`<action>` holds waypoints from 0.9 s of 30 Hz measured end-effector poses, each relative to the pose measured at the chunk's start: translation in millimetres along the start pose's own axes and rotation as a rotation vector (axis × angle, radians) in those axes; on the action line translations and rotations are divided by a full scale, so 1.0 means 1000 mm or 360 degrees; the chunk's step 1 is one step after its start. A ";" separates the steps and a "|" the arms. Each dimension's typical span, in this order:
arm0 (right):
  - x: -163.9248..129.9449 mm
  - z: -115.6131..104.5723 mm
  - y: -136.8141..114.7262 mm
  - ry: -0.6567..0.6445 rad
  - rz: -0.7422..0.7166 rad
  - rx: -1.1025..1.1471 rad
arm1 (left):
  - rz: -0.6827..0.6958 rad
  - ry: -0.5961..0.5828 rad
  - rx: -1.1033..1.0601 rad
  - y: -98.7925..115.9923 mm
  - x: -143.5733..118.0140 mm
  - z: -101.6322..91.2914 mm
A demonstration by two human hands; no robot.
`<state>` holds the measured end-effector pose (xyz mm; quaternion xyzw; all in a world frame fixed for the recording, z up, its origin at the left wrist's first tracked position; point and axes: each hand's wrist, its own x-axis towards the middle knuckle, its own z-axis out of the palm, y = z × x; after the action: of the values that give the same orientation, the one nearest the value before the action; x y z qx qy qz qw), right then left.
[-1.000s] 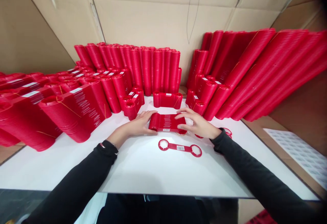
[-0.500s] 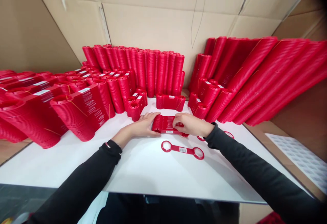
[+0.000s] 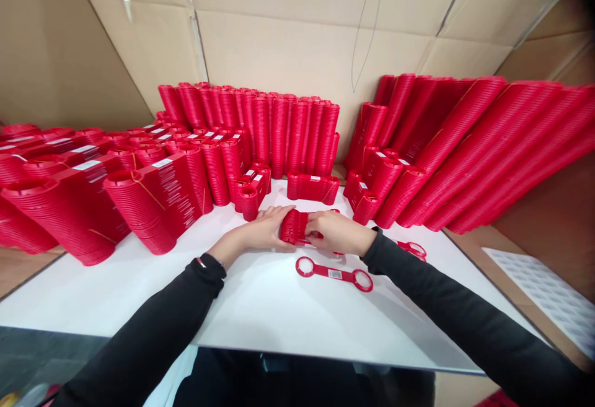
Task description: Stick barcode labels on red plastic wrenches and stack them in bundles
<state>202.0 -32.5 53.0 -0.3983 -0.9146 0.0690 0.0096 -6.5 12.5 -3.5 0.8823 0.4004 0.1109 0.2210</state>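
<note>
You have a small stack (image 3: 297, 226) of red two-ring pieces lying on its side on the white table (image 3: 260, 308), and both hands are closed on it: your left hand (image 3: 260, 231) cups the left end, your right hand (image 3: 338, 233) lies over the middle and right end, fingers curled down across the top. By the look of it, you are squaring the stack up, pressing the pieces together so that the rings line up. One single piece (image 3: 334, 274) lies flat just in front of the stack, apart from it, and another (image 3: 413, 249) shows beside your right sleeve. The next move, as I judge it, calls for an even squeeze from both ends so no piece slips sideways, before anything loose is added.
</note>
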 end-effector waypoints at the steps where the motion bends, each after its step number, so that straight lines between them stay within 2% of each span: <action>1: 0.002 0.001 -0.002 0.0020 -0.0018 0.0007 | 0.0009 -0.0004 0.0009 0.000 0.000 0.000; 8: 0.005 0.009 -0.006 0.0289 -0.0021 0.0144 | 0.0069 0.0020 0.0004 0.002 0.000 0.000; 13: -0.012 -0.005 0.000 0.0551 0.0010 0.0340 | 0.0059 0.0014 -0.0090 0.006 -0.001 -0.004; 16: -0.046 -0.014 0.014 0.0787 0.0196 0.0600 | 0.0037 0.0001 -0.0126 0.009 -0.003 -0.007; 18: -0.077 -0.011 0.025 0.0710 0.0371 0.0584 | 0.0036 -0.0001 -0.0143 0.011 -0.003 -0.008; 20: -0.111 0.002 0.034 0.0669 0.0594 0.0456 | 0.0035 -0.0001 -0.0166 0.011 -0.003 -0.009; 23: -0.155 0.032 0.042 0.0641 0.0777 0.0346 | 0.0031 0.0003 -0.0196 0.011 -0.002 -0.008; 27: -0.183 0.062 0.044 0.0673 0.0838 0.0273 | -0.0015 0.0021 -0.0204 0.008 0.000 -0.005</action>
<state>354.5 -143.5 -7.7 -0.6237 -0.7492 0.0617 0.2143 -3.3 9.4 5.0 0.8637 0.3980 0.1410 0.2750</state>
